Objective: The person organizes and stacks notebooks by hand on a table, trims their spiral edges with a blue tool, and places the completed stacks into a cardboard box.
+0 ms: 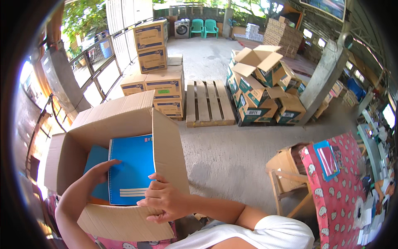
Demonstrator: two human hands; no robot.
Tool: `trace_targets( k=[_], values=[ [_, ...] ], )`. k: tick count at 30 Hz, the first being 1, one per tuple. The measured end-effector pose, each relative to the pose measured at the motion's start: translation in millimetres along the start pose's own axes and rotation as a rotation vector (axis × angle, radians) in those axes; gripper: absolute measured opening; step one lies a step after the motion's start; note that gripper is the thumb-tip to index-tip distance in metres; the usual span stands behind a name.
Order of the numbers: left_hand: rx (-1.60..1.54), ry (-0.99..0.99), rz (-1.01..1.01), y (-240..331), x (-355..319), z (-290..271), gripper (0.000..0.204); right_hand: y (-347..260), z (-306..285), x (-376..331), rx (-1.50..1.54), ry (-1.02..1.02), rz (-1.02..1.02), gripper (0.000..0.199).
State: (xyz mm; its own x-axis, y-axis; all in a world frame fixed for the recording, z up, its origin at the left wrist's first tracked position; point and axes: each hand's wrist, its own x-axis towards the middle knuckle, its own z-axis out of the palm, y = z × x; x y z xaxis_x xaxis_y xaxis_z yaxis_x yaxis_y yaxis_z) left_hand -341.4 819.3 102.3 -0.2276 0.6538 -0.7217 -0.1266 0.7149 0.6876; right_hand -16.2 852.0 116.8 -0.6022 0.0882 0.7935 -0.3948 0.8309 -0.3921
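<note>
An opened cardboard box (112,106) stands in front of me on the left, its flaps folded outward. Inside lies a blue spiral notebook (130,164), with white lines printed near its lower edge. Beneath it and to its left, another blue notebook (96,154) shows in part. My left hand (103,170) grips the upper notebook's spiral edge, a finger resting on the cover. At its lower right corner my right hand (162,198) closes on the edge with bent fingers, close to the box's near flap. How many notebooks lie below is hidden.
Taped cartons (163,87) are stacked beyond the box, beside a wooden pallet (208,103). Emptied green-and-brown cartons (257,99) pile up right of it, near a slanted post (325,79). At right stands a pink-covered table (323,199) with a blue notebook pack (326,160).
</note>
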Motion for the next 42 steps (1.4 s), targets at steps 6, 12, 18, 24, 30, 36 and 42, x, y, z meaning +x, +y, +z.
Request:
trace_targets(
  k=[6, 12, 18, 24, 30, 36, 42],
  values=[
    [-0.018, 0.044, -0.063, 7, -1, 15, 0.069, 2, -1, -3, -0.018, -0.020, 0.029, 0.035],
    [0.095, 0.070, 0.027, 19, -22, 32, 0.071, -1, -5, -2, -0.019, -0.026, 0.041, 0.035],
    [0.019, 0.093, 0.165, 14, -21, 31, 0.066, 0, -5, 4, -0.024, -0.011, 0.014, 0.036],
    [0.209, 0.339, 0.205, 23, -17, 32, 0.058, 3, -4, 3, 0.002, -0.019, 0.033, 0.035],
    [0.289, 0.387, 0.157, 24, -23, 31, 0.052, 2, 0, 4, -0.083, -0.030, 0.036, 0.031],
    [-0.042, 0.077, 0.045, 20, -15, 25, 0.056, 3, 2, 0, -0.034, -0.027, 0.055, 0.029],
    [-0.073, 0.021, 0.062, 13, -13, 22, 0.056, 6, 1, 4, -0.009, -0.053, 0.038, 0.027]
  ],
)
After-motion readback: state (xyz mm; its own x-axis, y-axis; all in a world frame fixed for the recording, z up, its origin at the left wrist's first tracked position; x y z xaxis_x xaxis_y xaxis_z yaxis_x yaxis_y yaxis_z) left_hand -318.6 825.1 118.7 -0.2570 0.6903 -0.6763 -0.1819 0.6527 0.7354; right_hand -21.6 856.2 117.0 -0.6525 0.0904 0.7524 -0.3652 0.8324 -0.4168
